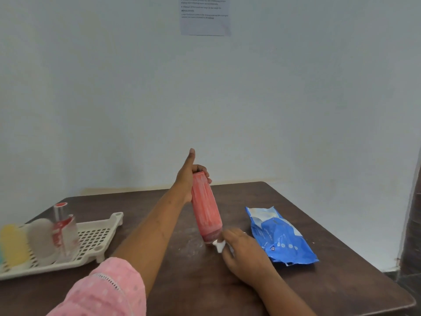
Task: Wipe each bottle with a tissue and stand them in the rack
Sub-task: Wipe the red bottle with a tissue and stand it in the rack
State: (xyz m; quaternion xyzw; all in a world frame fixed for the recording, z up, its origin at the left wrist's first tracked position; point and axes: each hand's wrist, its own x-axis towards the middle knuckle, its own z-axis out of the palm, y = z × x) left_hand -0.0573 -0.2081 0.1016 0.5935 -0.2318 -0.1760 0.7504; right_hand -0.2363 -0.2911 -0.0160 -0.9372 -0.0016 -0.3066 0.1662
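A frosted red bottle point(206, 212) is held tilted over the middle of the dark table point(330, 281). My left hand point(189, 179) grips its far end, thumb sticking up. My right hand point(245, 254) pinches a crumpled white tissue point(219, 245) against the bottle's near end, just above the table top. At the left stands a cream plastic rack point(100, 233); in it are a yellow bottle point(14, 245), a frosted grey bottle point(42, 240) and a clear bottle with a red label point(65, 231).
A blue tissue pack point(280, 238) lies on the table to the right of my hands. A printed sheet point(205, 15) is stuck on the pale wall behind. The table's rounded corner is at the right.
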